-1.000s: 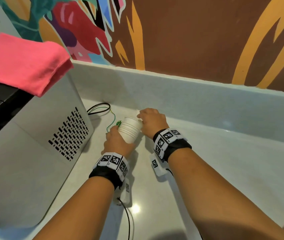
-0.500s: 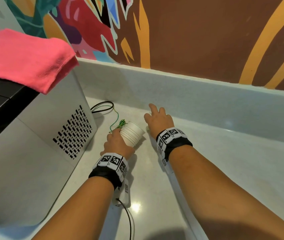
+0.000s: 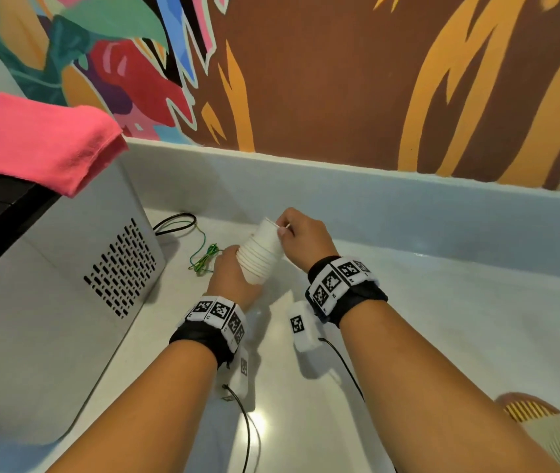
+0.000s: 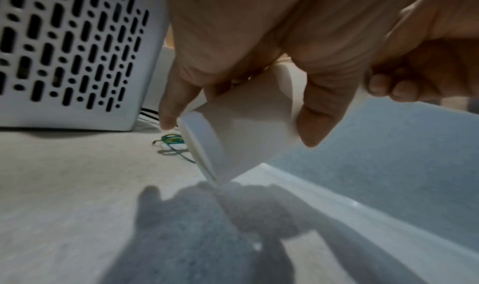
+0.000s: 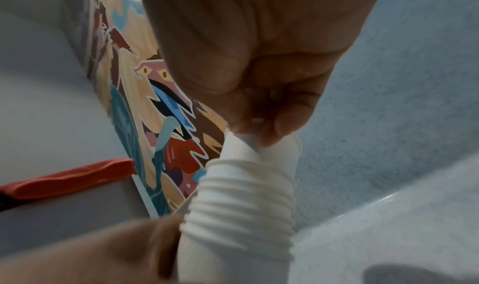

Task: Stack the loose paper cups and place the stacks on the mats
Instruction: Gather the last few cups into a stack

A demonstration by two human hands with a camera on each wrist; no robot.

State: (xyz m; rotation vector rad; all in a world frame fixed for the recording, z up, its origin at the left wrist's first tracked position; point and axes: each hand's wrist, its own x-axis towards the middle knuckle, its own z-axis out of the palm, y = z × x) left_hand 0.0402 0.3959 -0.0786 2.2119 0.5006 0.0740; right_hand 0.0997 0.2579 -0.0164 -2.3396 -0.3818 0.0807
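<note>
A stack of several white paper cups [image 3: 261, 257] is held tilted above the white counter [image 3: 442, 319] near the back wall. My left hand [image 3: 229, 271] grips the lower end of the stack [image 4: 241, 128], fingers curled round it. My right hand [image 3: 294, 233] pinches the rim of the top cup [image 5: 255, 147], which sits partly pushed into the stack [image 5: 241, 216]. A woven mat [image 3: 528, 406] shows at the lower right edge, half cut off.
A grey vented appliance [image 3: 77, 268] with a pink cloth [image 3: 36, 141] on top stands at the left. A black cable [image 3: 174, 221] and a green-yellow wire [image 3: 203, 257] lie behind the cups. A raised white backsplash [image 3: 374, 199] runs below the painted wall.
My right hand reached out flat to the counter half a second ago; now it is back at the stack, pinching a cup on its top end. The left hand lifted the stack slightly.
</note>
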